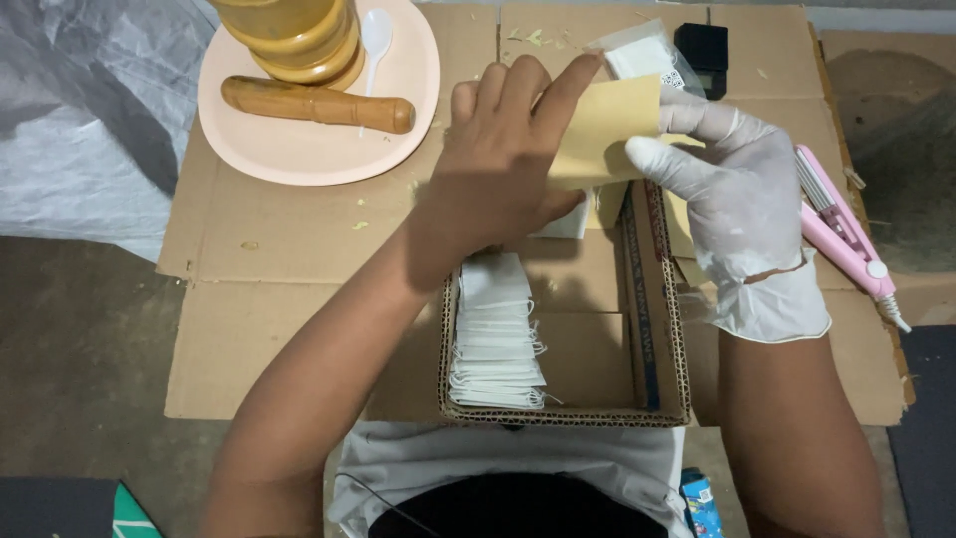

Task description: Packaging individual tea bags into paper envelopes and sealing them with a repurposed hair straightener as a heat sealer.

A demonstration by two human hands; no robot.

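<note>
Covering grey floor (pixel 90 329): flattened cardboard sheet (pixel 269 299).

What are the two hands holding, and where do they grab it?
Both hands hold a tan paper pouch. The bare left hand pinches its left edge, one finger along the top; the gloved right hand grips its right edge with thumb and fingers.

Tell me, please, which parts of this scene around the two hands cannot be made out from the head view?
- Yellow paper pouch: its left part is covered by the bare left hand.
- Wooden mortar: its top is cut off by the upper edge.
- Pink sealer: its near end is hidden behind the gloved right hand.
- Cardboard box: the far end is hidden under both hands.
</note>
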